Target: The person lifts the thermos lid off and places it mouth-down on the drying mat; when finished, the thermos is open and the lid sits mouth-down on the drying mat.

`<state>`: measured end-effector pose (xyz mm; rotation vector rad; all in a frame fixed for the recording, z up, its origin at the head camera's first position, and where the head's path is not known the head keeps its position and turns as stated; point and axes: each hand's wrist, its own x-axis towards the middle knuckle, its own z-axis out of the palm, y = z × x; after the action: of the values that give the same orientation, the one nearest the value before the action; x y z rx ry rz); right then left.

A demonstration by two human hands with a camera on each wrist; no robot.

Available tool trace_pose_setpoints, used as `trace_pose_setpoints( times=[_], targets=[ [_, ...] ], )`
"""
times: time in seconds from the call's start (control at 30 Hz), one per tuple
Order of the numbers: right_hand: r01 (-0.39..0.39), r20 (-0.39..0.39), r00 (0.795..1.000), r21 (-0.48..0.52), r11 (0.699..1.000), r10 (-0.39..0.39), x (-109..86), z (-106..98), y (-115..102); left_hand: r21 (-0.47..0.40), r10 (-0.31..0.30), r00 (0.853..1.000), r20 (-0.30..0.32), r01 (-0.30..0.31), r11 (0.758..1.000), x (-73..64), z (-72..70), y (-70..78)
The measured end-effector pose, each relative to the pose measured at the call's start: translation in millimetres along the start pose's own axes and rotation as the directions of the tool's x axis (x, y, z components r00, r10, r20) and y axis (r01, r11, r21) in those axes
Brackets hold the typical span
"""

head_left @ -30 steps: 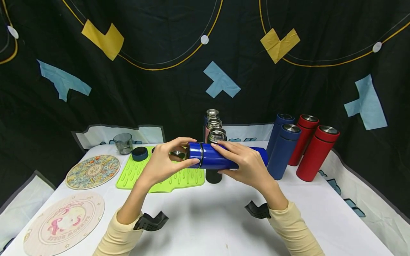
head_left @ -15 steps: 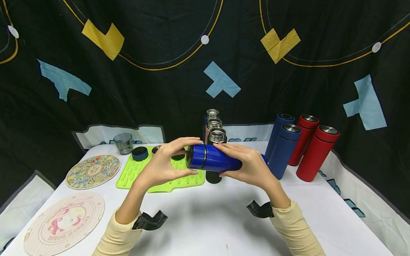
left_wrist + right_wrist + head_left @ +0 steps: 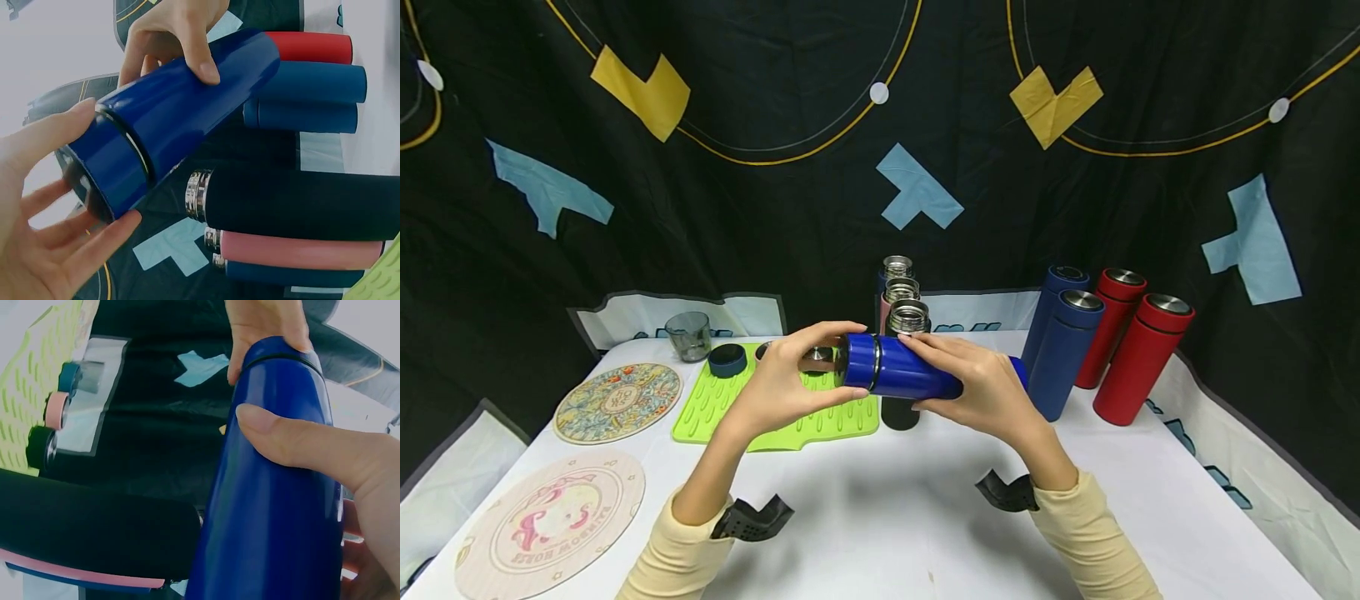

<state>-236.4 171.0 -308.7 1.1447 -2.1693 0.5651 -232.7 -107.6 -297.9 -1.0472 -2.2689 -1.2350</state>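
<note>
A glossy blue thermos (image 3: 917,371) is held on its side above the table, its lid end to the left. My left hand (image 3: 782,379) pinches the lid (image 3: 106,169), thumb on one side and fingertips on the other. Around the body, my right hand (image 3: 981,383) grips with its thumb and fingers. A dark ring marks the seam between lid and body. Behind the thermos, a black bottle (image 3: 901,412) with an uncovered metal neck is partly hidden; a pink bottle (image 3: 300,251) and a dark blue bottle (image 3: 294,274), also lidless, line up beyond it.
Two blue thermoses (image 3: 1063,354) and two red thermoses (image 3: 1144,358) stand lidded at the right. A green mat (image 3: 700,425) carries a dark blue cap (image 3: 727,361), a pink cap (image 3: 56,410) and a black cap (image 3: 41,448). Nearby are a glass (image 3: 688,335) and two round placemats (image 3: 617,402).
The thermos's lid end has swung slightly toward the head camera, showing more of its dark end face. My left fingers have shifted a little on the lid; my right hand keeps its grip.
</note>
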Motion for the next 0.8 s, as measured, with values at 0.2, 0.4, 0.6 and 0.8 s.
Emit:
trace_pose_setpoints(
  times=[0.2, 0.4, 0.6, 0.8],
  targets=[
    [0.030, -0.043, 0.998, -0.126, 0.992, -0.036, 1.4, 1, -3, -0.032, -0.157, 0.986, -0.049, 0.156, 0.987, -0.5, 1.3, 0.8],
    [0.038, -0.031, 0.999, -0.124, 0.992, -0.042, 1.4, 0, -3, -0.032, -0.155, 0.988, 0.020, 0.156, 0.987, -0.2, 0.2, -0.5],
    [0.003, 0.026, 1.000, 0.039, 0.999, -0.004, -0.9, -2, 5, -0.033, 0.048, 0.994, 0.103, -0.045, 0.998, 0.1, -1.9, -5.0],
    [-0.056, 0.064, 0.997, 0.164, 0.985, 0.046, -3.3, -5, 12, -0.044, 0.180, 0.978, 0.110, -0.176, 0.983, 0.5, -4.5, -6.3]
  ],
)
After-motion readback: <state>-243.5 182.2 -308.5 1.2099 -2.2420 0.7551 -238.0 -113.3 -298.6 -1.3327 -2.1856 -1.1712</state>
